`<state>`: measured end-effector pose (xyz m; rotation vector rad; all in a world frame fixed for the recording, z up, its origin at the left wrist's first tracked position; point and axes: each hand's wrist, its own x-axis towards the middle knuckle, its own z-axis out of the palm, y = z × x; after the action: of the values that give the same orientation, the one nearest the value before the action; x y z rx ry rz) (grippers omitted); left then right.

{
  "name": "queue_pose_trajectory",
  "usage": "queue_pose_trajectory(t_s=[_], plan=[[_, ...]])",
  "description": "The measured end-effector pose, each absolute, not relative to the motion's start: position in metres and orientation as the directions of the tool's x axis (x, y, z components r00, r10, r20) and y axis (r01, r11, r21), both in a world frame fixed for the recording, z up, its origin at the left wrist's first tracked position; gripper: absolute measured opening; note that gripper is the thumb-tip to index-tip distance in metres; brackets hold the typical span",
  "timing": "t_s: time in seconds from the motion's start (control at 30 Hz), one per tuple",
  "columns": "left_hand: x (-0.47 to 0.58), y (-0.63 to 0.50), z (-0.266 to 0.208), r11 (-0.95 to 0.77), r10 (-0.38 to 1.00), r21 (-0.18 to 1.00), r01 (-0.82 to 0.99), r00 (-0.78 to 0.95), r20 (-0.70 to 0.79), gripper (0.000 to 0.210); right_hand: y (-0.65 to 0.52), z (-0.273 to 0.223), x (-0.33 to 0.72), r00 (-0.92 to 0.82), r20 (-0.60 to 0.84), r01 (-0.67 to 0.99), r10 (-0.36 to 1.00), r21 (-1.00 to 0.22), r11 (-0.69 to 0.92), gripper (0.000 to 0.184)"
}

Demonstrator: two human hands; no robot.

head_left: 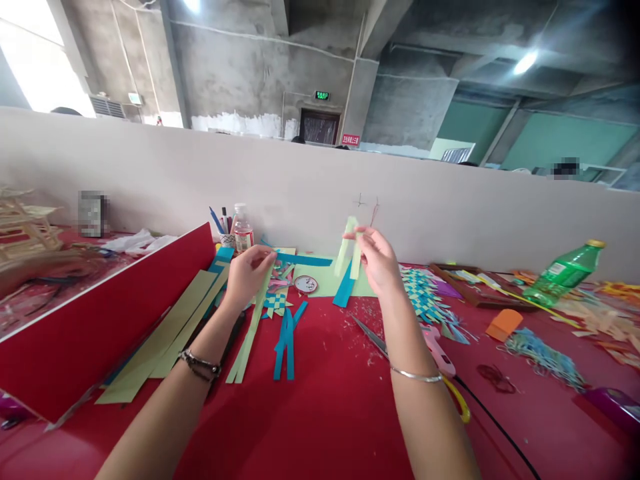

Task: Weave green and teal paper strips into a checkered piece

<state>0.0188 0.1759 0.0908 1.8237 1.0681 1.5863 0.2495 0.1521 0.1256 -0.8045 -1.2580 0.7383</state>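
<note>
Hands apart: left hand (pixel 251 272) pinching pale green strip (pixel 256 323), right hand (pixel 375 257) pinching folded strip (pixel 344 253), toward surface (pixel 330 413) far edge; risks: my light pinch could let the fold spring open, scissors (pixel 371 336) near my forearm could snag

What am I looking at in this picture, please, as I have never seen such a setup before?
There is no machine here: these are a person's two bare hands, seen by a camera worn on that person's head, looking forward and down. The left hand pinches pale green strips, with a blue strip reaching out beside its fingertips. The right hand holds up a pale folded strip. On the red table are loose blue strips, scissors, a blue-and-pale woven piece and a green bottle.
</note>
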Motion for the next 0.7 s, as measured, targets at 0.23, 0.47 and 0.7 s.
queue_pose_trajectory(t_s=[0.23,0.47,0.7], plan=[[0.036,0.168,0.117,-0.689,0.724,0.639,0.342,0.279,0.631,0.015,0.132,0.146,0.239,0.157,0.746,0.133,0.647,-0.665,0.735,0.016],[0.034,0.158,0.127,-0.631,0.753,0.764,0.131,0.340,0.563,0.014,0.109,0.151,0.223,0.016,0.828,0.283,0.560,-0.541,0.792,0.019],[0.028,0.157,0.129,-0.569,0.780,0.822,0.023,0.332,0.530,0.014,0.101,0.153,0.223,0.049,0.869,0.243,0.492,-0.489,0.838,0.020]])
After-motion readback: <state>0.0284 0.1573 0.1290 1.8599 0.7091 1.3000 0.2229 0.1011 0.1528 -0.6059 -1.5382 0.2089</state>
